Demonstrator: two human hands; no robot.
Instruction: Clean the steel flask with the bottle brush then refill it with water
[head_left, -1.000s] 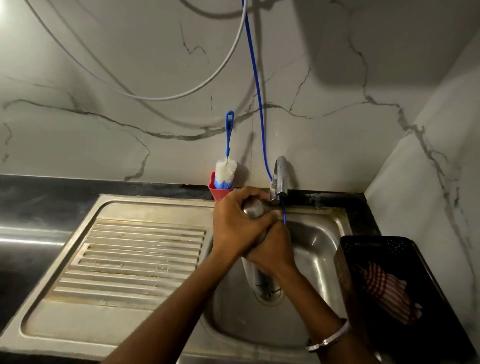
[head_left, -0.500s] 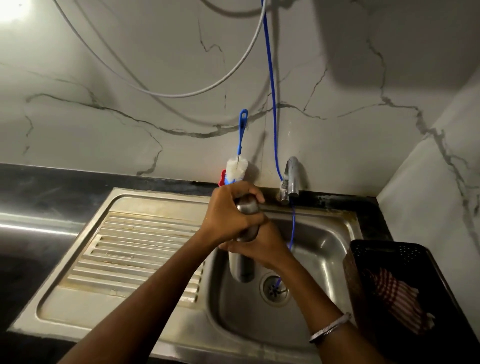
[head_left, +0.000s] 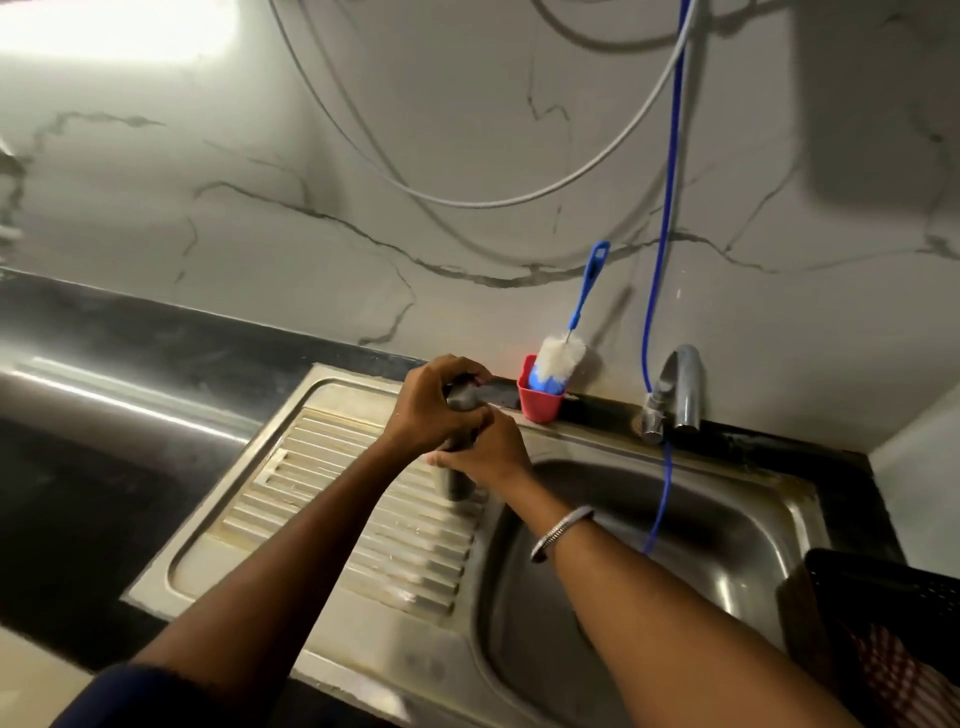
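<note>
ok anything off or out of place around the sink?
Nothing spilled or damaged. One oddity: a thin blue tube hangs down the wall and dangles into the sink basin beside the tap. The drainboard looks stained. The bottle brush stands tilted in its red cup.

The steel flask (head_left: 460, 480) stands upright over the ribbed drainboard (head_left: 332, 499), just left of the sink basin (head_left: 675, 561). The left hand (head_left: 434, 402) grips its top; the right hand (head_left: 485, 449) holds it just below. Behind them, a cup (head_left: 540, 405) on the back ledge holds the bottle brush (head_left: 560, 357), handle leaning against the wall. The tap (head_left: 675, 392) stands right of the cup, a hose (head_left: 660, 291) hanging beside it into the basin. A basket (head_left: 883, 587) sits at far right.
</note>
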